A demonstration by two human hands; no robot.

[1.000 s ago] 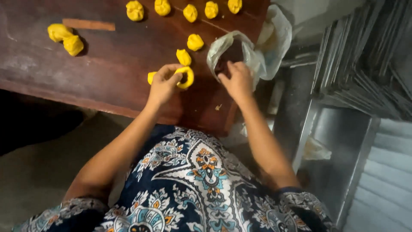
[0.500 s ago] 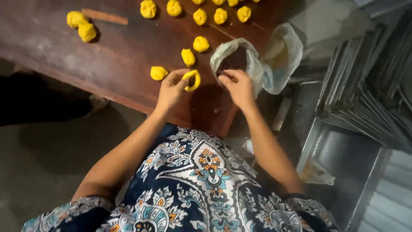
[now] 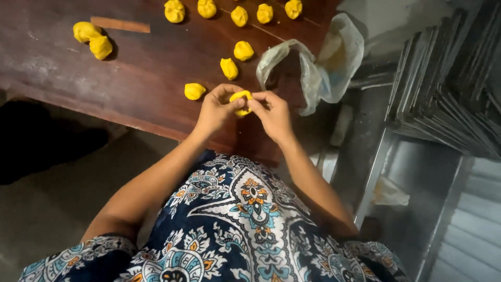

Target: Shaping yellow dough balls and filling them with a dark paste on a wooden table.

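A small piece of yellow dough (image 3: 240,97) is pinched between both hands above the near edge of the dark wooden table (image 3: 135,89). My left hand (image 3: 215,110) cups it from the left. My right hand (image 3: 272,113) closes its fingertips on it from the right. A crumpled clear plastic bag (image 3: 317,68) lies open just beyond my right hand. Three shaped yellow dough balls (image 3: 194,91) (image 3: 228,68) (image 3: 243,50) sit close by on the table.
Several more yellow dough balls (image 3: 238,15) line the table's far edge, and two more (image 3: 94,39) lie at the left beside a thin wooden stick (image 3: 120,24). Stacked metal trays (image 3: 449,89) stand at the right. My patterned blue dress (image 3: 245,230) fills the foreground.
My right hand has come away from the plastic bag and joined the left hand on the dough piece. The dough ring seen earlier is now pressed closed between the fingers.
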